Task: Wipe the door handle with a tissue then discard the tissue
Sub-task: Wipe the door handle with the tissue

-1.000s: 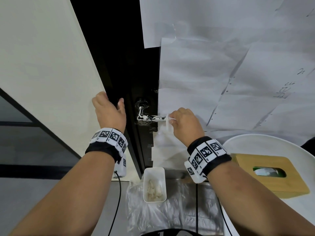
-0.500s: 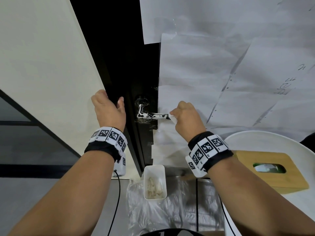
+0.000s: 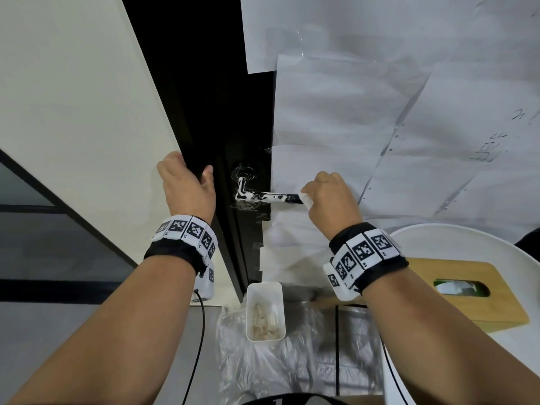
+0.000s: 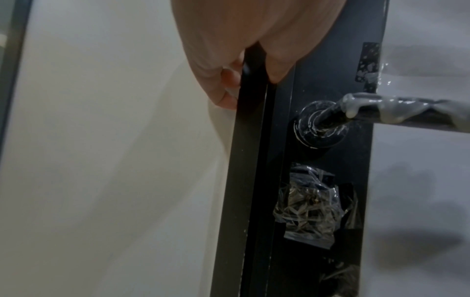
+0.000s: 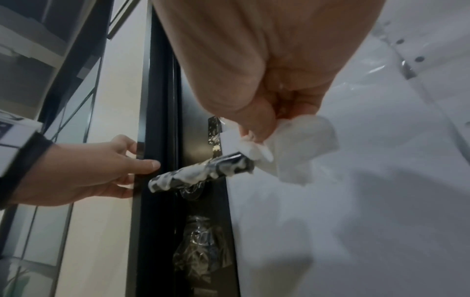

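Note:
A black lever door handle (image 3: 263, 196) smeared with white foam sticks out from the dark door (image 3: 222, 118); it also shows in the left wrist view (image 4: 396, 112) and the right wrist view (image 5: 203, 170). My right hand (image 3: 327, 200) pinches a crumpled white tissue (image 5: 292, 148) at the handle's free end, where the metal looks bare. My left hand (image 3: 187, 185) grips the black door edge (image 4: 251, 140), thumb on the handle side and fingers behind.
White paper sheets (image 3: 380, 112) cover the door face. Below stand a small white bin (image 3: 265, 311) holding used tissues on a plastic sheet, and a wooden tissue box (image 3: 467, 290) on a round white table (image 3: 438, 238). A cream wall (image 3: 73, 97) lies left.
My right hand has slid the tissue rightward along the handle to its free end, leaving more of the lever in sight. My left hand has stayed on the door edge.

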`<state>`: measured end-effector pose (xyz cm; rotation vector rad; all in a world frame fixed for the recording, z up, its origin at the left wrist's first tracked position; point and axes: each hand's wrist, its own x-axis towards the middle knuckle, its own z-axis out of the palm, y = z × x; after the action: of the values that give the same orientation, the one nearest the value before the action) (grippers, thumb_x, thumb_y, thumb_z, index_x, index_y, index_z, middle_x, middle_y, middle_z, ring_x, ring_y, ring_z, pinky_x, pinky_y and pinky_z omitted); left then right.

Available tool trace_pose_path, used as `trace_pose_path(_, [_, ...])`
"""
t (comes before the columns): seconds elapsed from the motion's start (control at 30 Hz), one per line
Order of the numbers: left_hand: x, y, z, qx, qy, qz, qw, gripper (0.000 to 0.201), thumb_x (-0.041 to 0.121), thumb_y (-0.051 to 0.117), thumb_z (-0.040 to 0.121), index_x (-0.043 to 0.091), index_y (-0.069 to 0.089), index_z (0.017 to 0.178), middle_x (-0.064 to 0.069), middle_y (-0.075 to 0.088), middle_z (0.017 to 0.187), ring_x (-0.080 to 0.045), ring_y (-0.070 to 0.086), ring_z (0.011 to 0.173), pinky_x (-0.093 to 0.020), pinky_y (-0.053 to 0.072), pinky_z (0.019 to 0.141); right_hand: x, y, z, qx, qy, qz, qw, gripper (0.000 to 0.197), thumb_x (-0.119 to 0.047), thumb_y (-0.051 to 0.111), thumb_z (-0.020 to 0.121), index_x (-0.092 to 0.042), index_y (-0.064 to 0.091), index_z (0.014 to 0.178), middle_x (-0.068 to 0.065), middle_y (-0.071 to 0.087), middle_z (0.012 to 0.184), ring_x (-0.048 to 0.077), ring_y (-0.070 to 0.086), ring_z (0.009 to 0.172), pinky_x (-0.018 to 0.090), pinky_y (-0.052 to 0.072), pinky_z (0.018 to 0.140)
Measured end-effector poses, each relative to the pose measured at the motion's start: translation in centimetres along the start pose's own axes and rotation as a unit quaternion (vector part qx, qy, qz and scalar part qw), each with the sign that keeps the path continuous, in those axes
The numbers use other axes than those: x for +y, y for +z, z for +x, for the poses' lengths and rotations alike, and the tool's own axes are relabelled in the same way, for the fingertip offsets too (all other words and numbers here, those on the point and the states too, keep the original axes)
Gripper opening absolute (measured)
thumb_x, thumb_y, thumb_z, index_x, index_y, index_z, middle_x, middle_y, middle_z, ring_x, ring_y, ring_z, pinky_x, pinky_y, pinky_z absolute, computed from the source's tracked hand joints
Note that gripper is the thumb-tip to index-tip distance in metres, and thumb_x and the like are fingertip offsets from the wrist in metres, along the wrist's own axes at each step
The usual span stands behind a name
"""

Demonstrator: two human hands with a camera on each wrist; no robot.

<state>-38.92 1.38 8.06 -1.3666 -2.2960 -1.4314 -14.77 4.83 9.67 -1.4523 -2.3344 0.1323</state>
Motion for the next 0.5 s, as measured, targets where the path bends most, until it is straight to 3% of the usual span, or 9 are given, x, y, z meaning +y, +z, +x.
trace_pose_path(0.1, [0.2, 0.0, 0.0, 0.001, -0.005, 0.004, 1.000, 0.043, 0.024, 0.064, 0.087, -0.001, 0.041, 0.114, -0.017, 0.043, 0.111, -0.020, 0.039, 0.076, -0.031, 0.038, 0.062, 0.2, -0.3, 0.5, 0.016, 0.002, 0.009, 1.000, 0.041, 0.015, 0.050, 0.077, -0.009, 0.069, 0.105, 0.009, 0.057, 0.093, 0.027, 0.045, 0.089, 0.030, 0.034, 0.066])
trace_pose_path(0.23, [0.3, -0.1, 0.0, -0.003, -0.014, 0.002, 1.000, 0.044, 0.024, 0.064, 0.087, -0.001, 0.041, 0.115, -0.017, 0.044, 0.112, -0.021, 0.041, 0.077, -0.033, 0.039, 0.063, -0.9, 0.7, 0.6, -0.044, -0.040, 0.006, 0.998, 0.051, 0.017, 0.043, 0.077, -0.012, 0.065, 0.113, 0.009, 0.056, 0.099, 0.025, 0.042, 0.089, 0.029, 0.036, 0.069])
trace_pose_path(0.4, [0.4, -0.1, 0.0, -0.003, -0.010, 0.004, 1.000, 0.044, 0.023, 0.064, 0.087, -0.002, 0.041, 0.115, -0.019, 0.044, 0.112, -0.021, 0.040, 0.077, -0.033, 0.039, 0.062, 0.6, 0.6, 0.0, -0.052, 0.044, 0.049, 0.997, 0.046, 0.014, 0.042, 0.079, -0.008, 0.064, 0.113, 0.015, 0.055, 0.099, 0.028, 0.047, 0.092, 0.029, 0.036, 0.073])
trace_pose_path(0.5, [0.4, -0.1, 0.0, -0.003, -0.013, 0.005, 1.000, 0.045, 0.023, 0.064, 0.087, -0.002, 0.041, 0.116, -0.019, 0.043, 0.113, -0.021, 0.040, 0.078, -0.033, 0.039, 0.062, 0.2, 0.8, -0.6, -0.068, 0.088, 0.136, 0.984, 0.031, 0.006, 0.045, 0.086, -0.004, 0.064, 0.108, 0.014, 0.054, 0.091, 0.023, 0.047, 0.078, 0.021, 0.031, 0.064])
